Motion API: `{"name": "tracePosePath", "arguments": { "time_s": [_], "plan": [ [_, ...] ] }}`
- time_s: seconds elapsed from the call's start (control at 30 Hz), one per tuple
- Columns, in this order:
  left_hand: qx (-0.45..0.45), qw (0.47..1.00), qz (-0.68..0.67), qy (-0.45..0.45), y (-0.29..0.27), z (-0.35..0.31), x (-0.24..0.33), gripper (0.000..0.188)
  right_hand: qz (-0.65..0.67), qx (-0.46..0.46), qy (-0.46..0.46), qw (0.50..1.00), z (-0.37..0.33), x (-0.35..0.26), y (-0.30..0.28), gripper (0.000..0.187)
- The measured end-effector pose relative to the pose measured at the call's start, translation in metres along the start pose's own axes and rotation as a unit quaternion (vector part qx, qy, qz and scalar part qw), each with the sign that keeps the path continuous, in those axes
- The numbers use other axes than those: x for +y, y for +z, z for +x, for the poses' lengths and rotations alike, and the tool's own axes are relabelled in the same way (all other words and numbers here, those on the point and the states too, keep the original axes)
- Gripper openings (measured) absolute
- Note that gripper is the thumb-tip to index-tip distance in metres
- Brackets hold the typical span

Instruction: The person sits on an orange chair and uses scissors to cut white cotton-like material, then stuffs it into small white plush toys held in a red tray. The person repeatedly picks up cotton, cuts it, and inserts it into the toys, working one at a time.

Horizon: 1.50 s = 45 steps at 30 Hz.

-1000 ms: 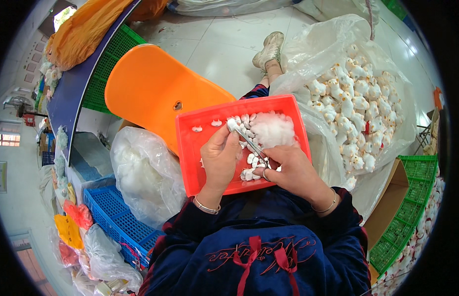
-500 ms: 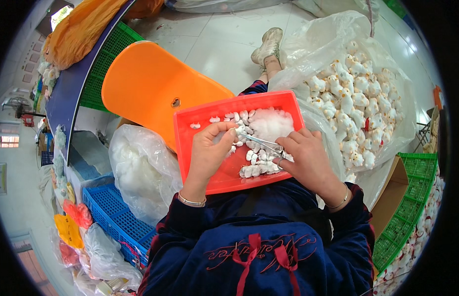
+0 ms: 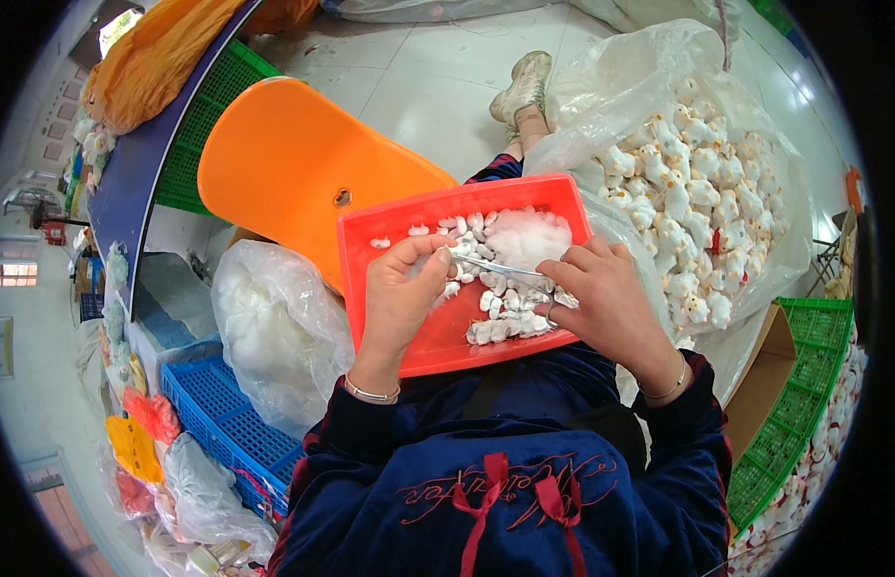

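My left hand (image 3: 405,288) is closed, pinching a small white fabric piece (image 3: 445,252) between thumb and forefinger. My right hand (image 3: 601,296) grips metal scissor-handled forceps (image 3: 503,269) by the finger loops. Their tip reaches the small white piece at my left fingertips; whether it goes inside is hidden. Both hands are over a red plastic tray (image 3: 438,358) on my lap. Inside it, a tuft of white stuffing fibre (image 3: 532,238) lies at the far right. Several small white stuffed pieces (image 3: 510,329) are spread along its middle and near side.
At left are an orange chair (image 3: 293,173), a clear bag of white fibre (image 3: 274,327) and a blue plastic crate (image 3: 226,413). A large clear bag of small white plush figures (image 3: 693,207) is on the right, beyond a cardboard box (image 3: 763,370) and a green crate (image 3: 803,385).
The forceps' arms, apart before, now lie closer together. My left fingertips have shifted slightly left, and my right hand has turned a little. The tray has barely moved.
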<state>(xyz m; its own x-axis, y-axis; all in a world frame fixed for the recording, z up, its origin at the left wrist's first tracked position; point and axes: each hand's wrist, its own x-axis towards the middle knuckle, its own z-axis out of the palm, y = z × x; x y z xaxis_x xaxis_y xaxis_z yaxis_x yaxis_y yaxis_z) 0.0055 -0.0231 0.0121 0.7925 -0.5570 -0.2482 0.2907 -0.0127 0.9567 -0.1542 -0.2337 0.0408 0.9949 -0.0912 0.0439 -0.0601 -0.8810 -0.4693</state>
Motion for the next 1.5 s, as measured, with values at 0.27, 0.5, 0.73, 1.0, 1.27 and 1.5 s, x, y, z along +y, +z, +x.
{"name": "tracePosePath", "arguments": {
  "time_s": [0.27, 0.5, 0.73, 1.0, 1.27, 1.5],
  "plan": [
    [-0.053, 0.998, 0.006, -0.018, 0.0, 0.001, -0.005, 0.018, -0.002, -0.058, 0.015, 0.998, 0.001, -0.009, -0.004, 0.035],
    [-0.074, 0.996, 0.025, -0.046, -0.003, 0.003, -0.009, 0.017, 0.04, -0.088, 0.022, 0.995, 0.002, -0.006, 0.003, 0.034],
    [-0.031, 0.994, -0.098, -0.032, -0.009, 0.015, -0.018, 0.007, 0.058, -0.029, 0.013, 0.998, -0.003, 0.004, -0.007, 0.049],
    [-0.073, 0.96, -0.235, -0.133, -0.01, 0.008, -0.014, 0.004, 0.017, 0.036, -0.013, 0.999, 0.002, 0.009, 0.008, 0.065],
    [-0.073, 0.967, -0.204, -0.132, -0.003, 0.006, -0.015, 0.006, -0.011, 0.023, -0.011, 1.0, 0.001, 0.008, 0.004, 0.053],
    [-0.064, 0.986, -0.139, -0.072, -0.002, 0.011, -0.016, 0.013, -0.034, -0.021, -0.01, 0.999, 0.001, 0.011, 0.0, 0.039]
  ]
}}
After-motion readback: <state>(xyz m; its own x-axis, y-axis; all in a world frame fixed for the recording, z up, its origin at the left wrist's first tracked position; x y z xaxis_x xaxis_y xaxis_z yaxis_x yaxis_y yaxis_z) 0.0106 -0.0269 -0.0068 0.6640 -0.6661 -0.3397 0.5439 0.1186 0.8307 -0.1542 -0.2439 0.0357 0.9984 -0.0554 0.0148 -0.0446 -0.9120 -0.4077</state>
